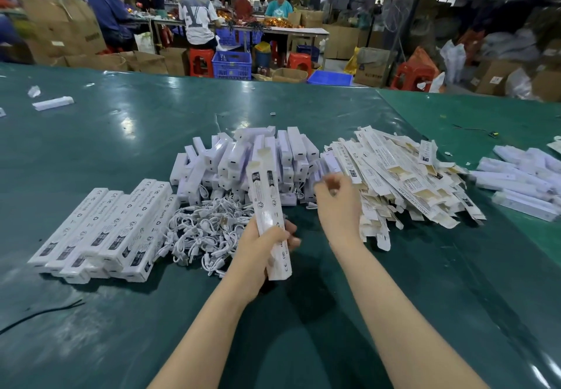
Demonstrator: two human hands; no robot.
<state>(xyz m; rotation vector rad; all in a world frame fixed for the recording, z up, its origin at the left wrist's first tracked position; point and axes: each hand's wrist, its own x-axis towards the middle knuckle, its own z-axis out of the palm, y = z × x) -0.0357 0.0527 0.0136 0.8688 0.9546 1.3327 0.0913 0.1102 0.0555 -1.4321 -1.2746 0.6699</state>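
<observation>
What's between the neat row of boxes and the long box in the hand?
Head view: tangled white cables lie between the row of boxes and the long box.

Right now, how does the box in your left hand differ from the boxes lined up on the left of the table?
The held box is raised, nearly upright, gripped by the left hand; the lined-up boxes lie flat on the table, side by side. The held box's top flap stands open; the lined-up boxes' near ends look closed. Both are long white printed cartons.
</observation>
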